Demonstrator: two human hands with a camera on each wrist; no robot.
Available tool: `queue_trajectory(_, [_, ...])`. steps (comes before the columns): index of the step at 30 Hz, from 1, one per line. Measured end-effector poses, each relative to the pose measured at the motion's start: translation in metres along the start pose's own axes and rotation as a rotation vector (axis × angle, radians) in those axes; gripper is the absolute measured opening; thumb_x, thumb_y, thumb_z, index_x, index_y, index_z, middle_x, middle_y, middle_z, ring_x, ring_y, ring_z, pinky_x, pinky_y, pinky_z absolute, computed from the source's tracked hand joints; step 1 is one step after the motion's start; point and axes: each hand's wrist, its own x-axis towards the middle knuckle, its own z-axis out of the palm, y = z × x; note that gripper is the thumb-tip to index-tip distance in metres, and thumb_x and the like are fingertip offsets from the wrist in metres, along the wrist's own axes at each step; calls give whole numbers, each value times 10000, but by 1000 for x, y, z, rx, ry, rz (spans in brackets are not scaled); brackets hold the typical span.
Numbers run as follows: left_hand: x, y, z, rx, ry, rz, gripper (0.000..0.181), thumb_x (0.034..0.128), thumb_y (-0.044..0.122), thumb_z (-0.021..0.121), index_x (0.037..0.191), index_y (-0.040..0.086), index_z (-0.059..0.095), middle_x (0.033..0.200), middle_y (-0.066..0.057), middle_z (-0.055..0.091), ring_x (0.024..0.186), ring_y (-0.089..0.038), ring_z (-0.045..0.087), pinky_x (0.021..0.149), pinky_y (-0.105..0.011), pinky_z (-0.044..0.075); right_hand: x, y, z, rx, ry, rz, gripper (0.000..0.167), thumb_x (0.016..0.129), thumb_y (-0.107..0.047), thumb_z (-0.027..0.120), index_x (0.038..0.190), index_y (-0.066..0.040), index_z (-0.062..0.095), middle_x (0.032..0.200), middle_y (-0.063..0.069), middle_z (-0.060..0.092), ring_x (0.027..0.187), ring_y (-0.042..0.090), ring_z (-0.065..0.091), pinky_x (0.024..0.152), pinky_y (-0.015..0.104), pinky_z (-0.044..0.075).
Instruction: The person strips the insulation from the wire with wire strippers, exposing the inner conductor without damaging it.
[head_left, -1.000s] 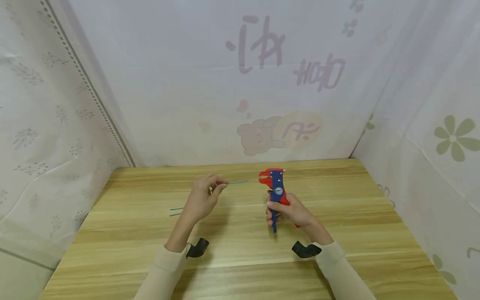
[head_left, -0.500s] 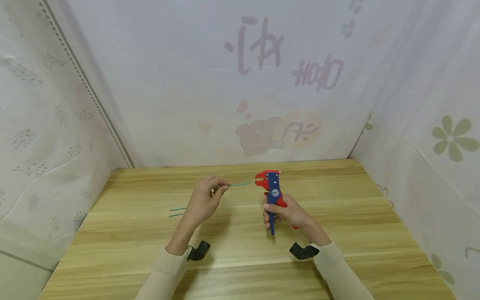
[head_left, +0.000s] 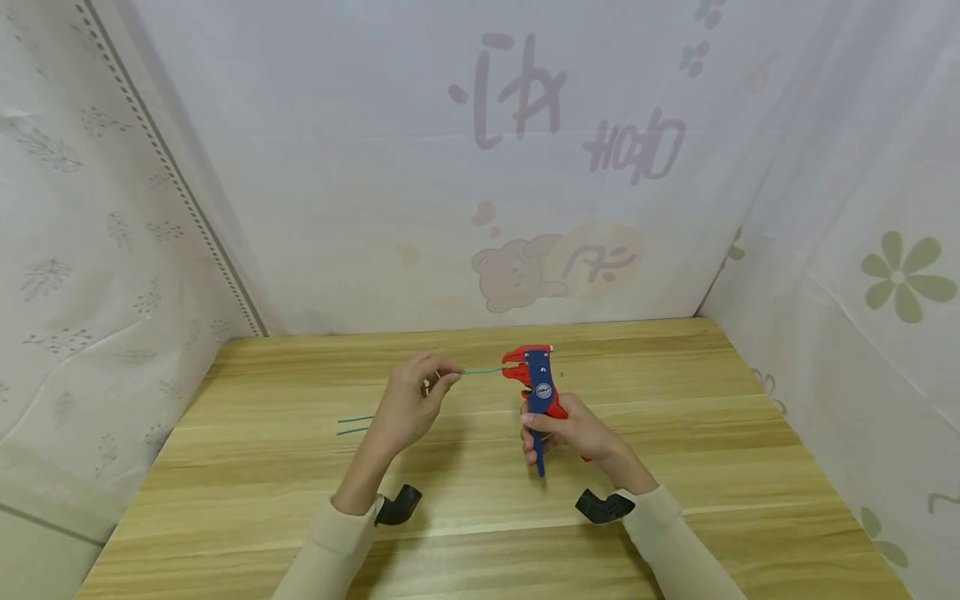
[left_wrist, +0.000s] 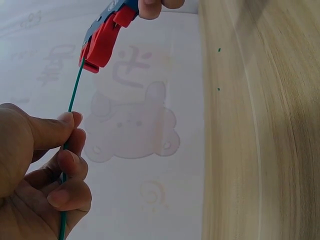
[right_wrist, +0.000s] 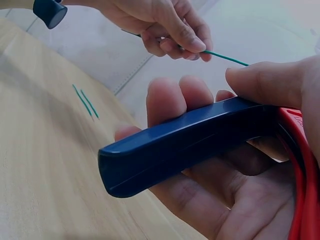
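Between thumb and fingertips my left hand (head_left: 411, 400) pinches a thin green wire (head_left: 480, 372), whose far end points right. That end meets the red jaws of a blue and red wire stripper (head_left: 542, 387); in the left wrist view the wire (left_wrist: 75, 91) reaches the tip of the stripper (left_wrist: 102, 44). My right hand (head_left: 577, 429) holds the stripper upright by its handles, fingers round the blue handle (right_wrist: 185, 137). Two more green wires (right_wrist: 86, 102) lie on the table beyond the left hand, partly hidden behind it in the head view.
A wood-grain table (head_left: 480, 533) spreads under both hands. Tiny green bits (left_wrist: 219, 50) lie on it. A printed white curtain (head_left: 360, 167) hangs along the table's back edge, with more curtain at both sides. Black wrist devices (head_left: 399, 505) sit at both cuffs.
My right hand has brought the stripper left and slightly toward me, so its jaws have gone from apart from the wire to meeting its end. My left hand has shifted slightly right.
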Motion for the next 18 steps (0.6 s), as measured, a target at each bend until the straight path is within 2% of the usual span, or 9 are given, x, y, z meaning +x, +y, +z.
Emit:
queue_trajectory(4, [0, 1, 0, 7, 0, -7, 60, 957, 71, 712, 978, 92, 764, 837, -50, 687, 650, -87, 535, 546, -204, 448, 1, 2, 1, 5, -17, -19, 186, 1077, -110, 510, 1091, 75, 500, 831, 50, 694, 712, 168, 713, 742, 416, 638])
queue_trajectory(8, [-1, 1, 0, 12, -2, -8, 62, 959, 73, 709, 980, 91, 764, 854, -49, 693, 650, -83, 534, 551, -206, 454, 2, 2, 3, 11, -21, -21, 359, 1073, -117, 521, 1123, 215, 392, 825, 51, 688, 699, 169, 711, 730, 426, 639])
queue_trajectory(11, [-1, 1, 0, 16, -5, -5, 62, 960, 75, 709, 983, 89, 765, 859, -35, 690, 643, -80, 532, 554, -206, 458, 3, 3, 3, 10, -21, -20, 403, 1072, -123, 528, 1134, 240, 365, 821, 53, 684, 690, 164, 707, 729, 436, 639])
queue_trajectory(18, [-1, 0, 1, 12, -14, -6, 69, 966, 80, 703, 996, 86, 765, 882, -20, 690, 644, -78, 527, 556, -205, 459, 3, 5, 4, 18, -40, -45, 329, 1072, -97, 513, 1092, 211, 400, 800, 53, 668, 675, 152, 696, 711, 424, 638])
